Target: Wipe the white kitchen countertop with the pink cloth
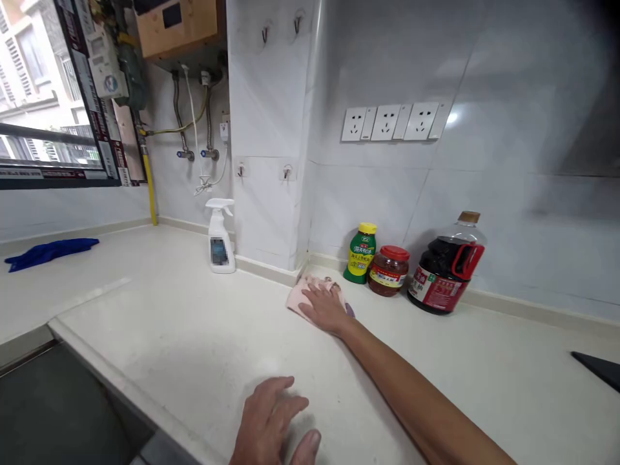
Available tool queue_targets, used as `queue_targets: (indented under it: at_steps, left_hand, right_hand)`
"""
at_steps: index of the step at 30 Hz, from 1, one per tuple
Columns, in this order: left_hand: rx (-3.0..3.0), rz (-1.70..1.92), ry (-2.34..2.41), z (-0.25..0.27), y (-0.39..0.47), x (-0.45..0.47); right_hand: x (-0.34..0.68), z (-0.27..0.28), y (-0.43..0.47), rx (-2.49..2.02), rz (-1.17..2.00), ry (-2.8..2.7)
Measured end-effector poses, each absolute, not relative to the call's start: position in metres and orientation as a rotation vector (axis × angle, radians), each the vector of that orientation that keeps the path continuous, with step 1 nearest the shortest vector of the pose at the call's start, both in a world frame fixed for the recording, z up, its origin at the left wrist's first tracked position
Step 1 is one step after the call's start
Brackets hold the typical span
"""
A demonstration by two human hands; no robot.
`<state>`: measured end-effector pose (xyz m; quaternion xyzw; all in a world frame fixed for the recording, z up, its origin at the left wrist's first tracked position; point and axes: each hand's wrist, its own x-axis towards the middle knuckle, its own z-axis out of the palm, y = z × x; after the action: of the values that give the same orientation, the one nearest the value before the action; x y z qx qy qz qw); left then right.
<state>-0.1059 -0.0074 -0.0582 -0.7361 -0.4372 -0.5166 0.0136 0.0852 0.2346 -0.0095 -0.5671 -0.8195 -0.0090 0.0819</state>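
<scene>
My right hand (325, 307) reaches forward to the foot of the wall corner. It lies with fingers spread on a pale pink cloth (296, 299), pressing it against the white countertop (184, 336). The cloth is bunched near the wall, and part of it is hidden under the hand. My left hand (276, 423) is low in the middle of the view, over the counter near me. Its fingers are apart and slightly curved, with nothing in them. Just right of the cloth stands a green bottle with a yellow cap (360, 255).
Beside the green bottle stand a red-lidded jar (388, 271) and a large bottle of dark sauce (445, 268). A white spray bottle (221, 239) stands left of the wall corner. A blue cloth (51, 252) lies far left. A dark flat object (598, 369) is at the right edge.
</scene>
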Motion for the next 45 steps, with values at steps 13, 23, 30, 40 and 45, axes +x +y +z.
queue_targets:
  at_steps: [13, 23, 30, 40, 45]
  left_hand:
    - [-2.131, -1.598, -1.585, -0.049, -0.006, -0.108]
    - [-2.277, -1.453, -1.537, -0.044, -0.002, -0.113]
    - [-2.384, -1.430, -1.624, -0.033, -0.011, -0.109]
    - [-2.307, -1.553, -1.699, -0.034, -0.007, -0.112]
    - [-2.309, -1.721, -1.793, -0.032, 0.002, -0.120]
  right_hand:
    - [0.032, -0.011, 0.089, -0.725, 0.138, -2.828]
    - [0.225, -0.018, 0.120, -1.907, -0.198, -2.209]
    - [0.300, -0.018, 0.077, -2.204, -0.305, -1.908]
    - [0.108, -0.027, 0.027, -1.476, 0.055, -2.476]
    - [0.088, -0.023, -0.036, -0.873, 0.361, -2.575]
